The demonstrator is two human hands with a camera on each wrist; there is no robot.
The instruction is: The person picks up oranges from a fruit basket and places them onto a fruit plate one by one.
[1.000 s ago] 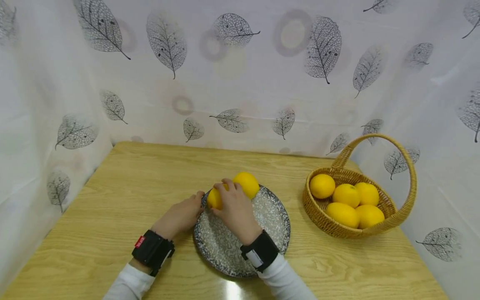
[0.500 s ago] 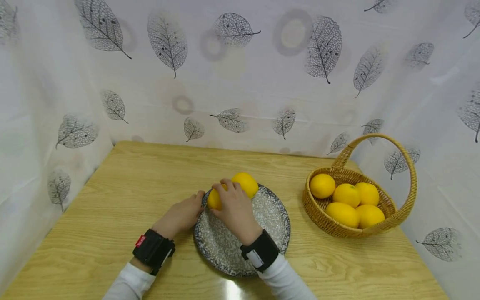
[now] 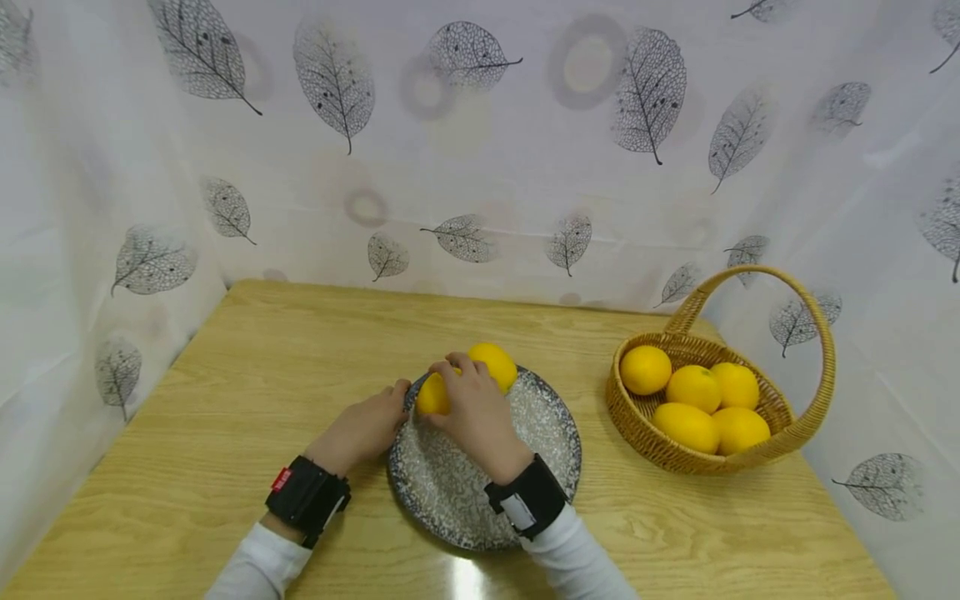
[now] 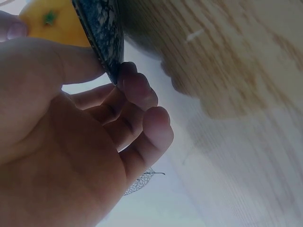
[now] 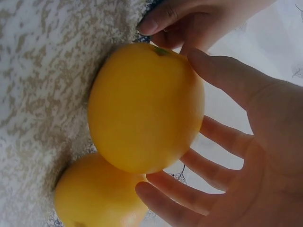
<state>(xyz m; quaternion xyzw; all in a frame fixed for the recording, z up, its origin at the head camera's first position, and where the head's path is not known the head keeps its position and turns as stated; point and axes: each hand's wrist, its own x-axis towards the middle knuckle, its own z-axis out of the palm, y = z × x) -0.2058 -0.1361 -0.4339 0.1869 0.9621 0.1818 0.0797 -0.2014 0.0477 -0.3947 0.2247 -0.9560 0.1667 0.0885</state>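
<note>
A round speckled grey plate with a dark rim lies on the wooden table. My left hand pinches its left rim; in the left wrist view the thumb is over the rim and the fingers are below it. My right hand holds a yellow orange at the plate's far left, its thumb by the green stem end and its fingers spread along the other side. Beside that one, a second orange sits at the plate's far edge, partly behind the right fingers in the head view.
To the right stands a wicker basket with a tall arched handle, holding several oranges. A white curtain printed with dark leaves hangs behind the table and along both sides.
The right hand and the orange in it have shifted very slightly to the right, and the second orange a touch with them. Left hand, plate and basket stay as they were.
</note>
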